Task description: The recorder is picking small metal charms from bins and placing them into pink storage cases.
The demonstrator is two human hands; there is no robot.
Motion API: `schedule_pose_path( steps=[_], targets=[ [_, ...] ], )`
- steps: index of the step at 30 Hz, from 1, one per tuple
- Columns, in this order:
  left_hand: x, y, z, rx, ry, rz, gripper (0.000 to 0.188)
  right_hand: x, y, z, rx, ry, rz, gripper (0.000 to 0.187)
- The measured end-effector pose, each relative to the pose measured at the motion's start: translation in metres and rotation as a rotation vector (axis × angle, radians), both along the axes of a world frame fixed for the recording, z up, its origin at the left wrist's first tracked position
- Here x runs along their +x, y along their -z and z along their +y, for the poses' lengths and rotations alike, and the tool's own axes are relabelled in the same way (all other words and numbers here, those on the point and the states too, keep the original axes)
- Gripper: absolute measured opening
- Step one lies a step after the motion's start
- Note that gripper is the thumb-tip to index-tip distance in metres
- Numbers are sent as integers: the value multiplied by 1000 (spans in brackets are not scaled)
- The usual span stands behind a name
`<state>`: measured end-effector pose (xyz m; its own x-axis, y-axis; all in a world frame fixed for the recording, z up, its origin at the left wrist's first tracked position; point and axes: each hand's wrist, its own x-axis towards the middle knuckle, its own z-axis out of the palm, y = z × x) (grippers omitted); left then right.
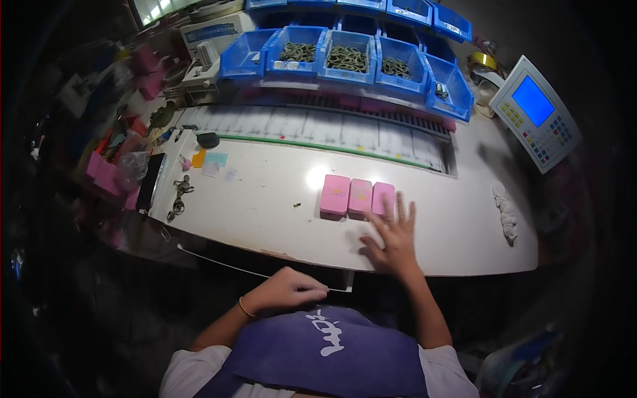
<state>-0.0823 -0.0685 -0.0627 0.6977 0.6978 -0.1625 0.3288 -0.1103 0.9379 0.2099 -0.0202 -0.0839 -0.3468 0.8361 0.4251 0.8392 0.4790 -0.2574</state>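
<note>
1. Fingers point(401, 211) of the right hand point(397, 242) are spread wide. They reach over the right end of the row of boxes, and I cannot tell if they touch.
2. Three pink boxes point(335, 198) stand side by side, close together, near the middle of the white desk point(265, 179).
3. The left hand point(290, 290) is curled in at the near edge, by the drawer point(349, 281). I cannot tell if it holds something.
4. To hold a box well, I think the thumb should go on one side and the other fingers on the far side. A soft squeeze should do.
5. The boxes are so close that a bump could push the next one, so go slow and touch just one.
6. A small dark bit point(297, 205) lies to the left of the row. It looks easy to knock, so sleeves and wrists should go around it.
</note>
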Motion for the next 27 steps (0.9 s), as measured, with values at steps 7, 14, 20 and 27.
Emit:
schedule_pose_path(
  steps=[7, 14, 20, 27],
  targets=[
    [-18, -5, 79, 894, -588, 409, 53, -61, -26, 40, -38, -60, -122, 46],
    [-9, 23, 122, 819, -470, 714, 65, -37, -14, 67, 108, 20, -116, 40],
    [11, 12, 46, 774, -8, 378, 58, -7, -1, 2, -137, 337, 474, 50],
    [-45, 26, 103, 761, -648, 462, 70, -66, 11, -26, -163, 164, 7, 74]
  ],
)
